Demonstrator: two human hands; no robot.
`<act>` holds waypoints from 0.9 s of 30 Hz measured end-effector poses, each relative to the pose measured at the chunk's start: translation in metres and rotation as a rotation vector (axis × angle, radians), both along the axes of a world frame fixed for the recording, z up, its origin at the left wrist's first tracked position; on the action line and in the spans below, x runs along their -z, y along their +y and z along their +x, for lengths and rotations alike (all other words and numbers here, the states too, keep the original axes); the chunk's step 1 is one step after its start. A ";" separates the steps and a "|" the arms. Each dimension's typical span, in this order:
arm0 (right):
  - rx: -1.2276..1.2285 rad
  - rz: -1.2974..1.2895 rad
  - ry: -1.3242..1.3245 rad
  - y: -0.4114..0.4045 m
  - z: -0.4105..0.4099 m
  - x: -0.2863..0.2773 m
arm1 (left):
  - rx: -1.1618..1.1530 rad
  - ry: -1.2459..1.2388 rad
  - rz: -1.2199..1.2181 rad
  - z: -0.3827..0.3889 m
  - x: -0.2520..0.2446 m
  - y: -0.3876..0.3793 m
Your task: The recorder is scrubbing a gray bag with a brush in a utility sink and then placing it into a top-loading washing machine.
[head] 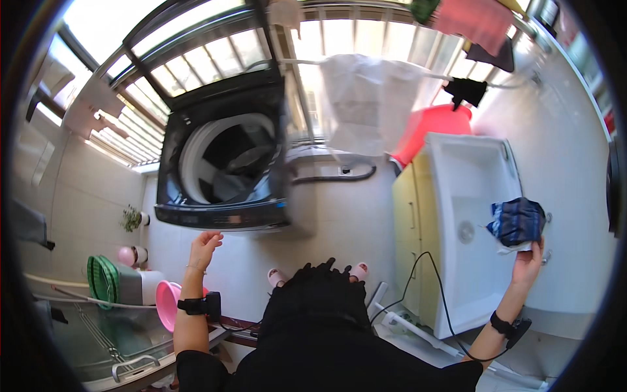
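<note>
Over the right side of a white laundry sink (472,279), my right hand (529,262) grips a bundled blue plaid cloth (518,223) from below. Something white shows beneath the plaid; I cannot tell whether it belongs to the same piece. My left hand (205,247) is empty, its fingers loosely bent, just in front of a black top-loading washing machine (220,215). The machine's lid (203,85) is raised. Inside the drum, dark and grey laundry (235,179) is partly in shadow.
Beneath the sink stands a yellow cabinet (416,235); a red tub (436,127) is behind. White fabric (365,103) hangs from a rail. A drain hose (338,179) crosses the floor. A pink basin (168,305) and green striped bag (104,281) are at left. A black cable (438,274) runs to my right wrist.
</note>
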State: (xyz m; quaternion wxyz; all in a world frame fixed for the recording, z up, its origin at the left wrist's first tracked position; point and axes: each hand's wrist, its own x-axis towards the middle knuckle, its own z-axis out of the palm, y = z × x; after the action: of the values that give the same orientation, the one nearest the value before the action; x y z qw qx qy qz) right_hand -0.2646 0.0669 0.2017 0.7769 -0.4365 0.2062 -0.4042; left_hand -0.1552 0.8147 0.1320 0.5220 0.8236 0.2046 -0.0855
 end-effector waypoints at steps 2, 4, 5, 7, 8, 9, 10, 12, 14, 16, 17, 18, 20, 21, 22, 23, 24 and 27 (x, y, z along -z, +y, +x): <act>-0.237 0.043 0.065 0.076 0.034 -0.009 | -0.044 -0.013 -0.014 -0.014 0.006 0.045; -0.401 0.014 0.081 0.156 0.066 -0.026 | -0.079 -0.028 -0.038 -0.027 0.010 0.091; -0.484 -0.009 0.092 0.192 0.080 -0.036 | -0.091 -0.034 -0.045 -0.031 0.012 0.116; -0.597 -0.015 0.088 0.255 0.113 -0.047 | -0.134 -0.058 -0.084 -0.041 0.015 0.162; -0.604 0.004 0.081 0.286 0.127 -0.048 | -0.149 -0.063 -0.093 -0.044 0.016 0.184; -0.638 0.027 0.093 0.316 0.146 -0.049 | -0.166 -0.115 -0.087 -0.044 0.015 0.205; -0.690 0.024 0.103 0.350 0.160 -0.057 | -0.176 -0.160 -0.083 -0.045 0.015 0.223; -0.782 -0.003 0.133 0.413 0.190 -0.069 | -0.162 -0.173 -0.042 -0.040 0.020 0.259; -0.864 -0.064 0.171 0.462 0.222 -0.074 | -0.128 -0.194 -0.001 -0.023 0.021 0.286; -0.960 -0.140 0.206 0.507 0.254 -0.069 | -0.129 -0.210 0.089 -0.006 0.023 0.303; -1.006 -0.183 0.213 0.527 0.271 -0.065 | -0.133 -0.211 0.083 0.006 0.025 0.309; -1.030 -0.203 0.230 0.550 0.285 -0.067 | -0.109 -0.188 0.138 0.019 0.028 0.313; -1.086 -0.309 0.325 0.580 0.319 -0.059 | -0.092 -0.161 0.199 0.042 0.031 0.320; -1.140 -0.410 0.417 0.597 0.337 -0.051 | -0.053 -0.128 0.290 0.055 0.035 0.325; -1.144 -0.466 0.439 0.615 0.353 -0.043 | -0.004 -0.096 0.376 0.072 0.036 0.325; -1.151 -0.521 0.461 0.633 0.368 -0.033 | -0.009 -0.090 0.373 0.086 0.037 0.325; -1.176 -0.626 0.487 0.648 0.387 -0.015 | 0.042 0.008 0.431 0.101 0.032 0.321; -1.192 -0.836 0.513 0.667 0.447 0.065 | 0.121 0.256 0.425 0.150 0.012 0.300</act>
State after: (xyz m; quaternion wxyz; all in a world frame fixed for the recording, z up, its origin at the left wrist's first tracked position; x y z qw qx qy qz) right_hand 0.1829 0.7341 0.1370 0.5617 -0.8111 -0.0600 0.1519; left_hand -0.0054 1.1143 0.1196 0.3009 0.9080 0.2330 -0.1753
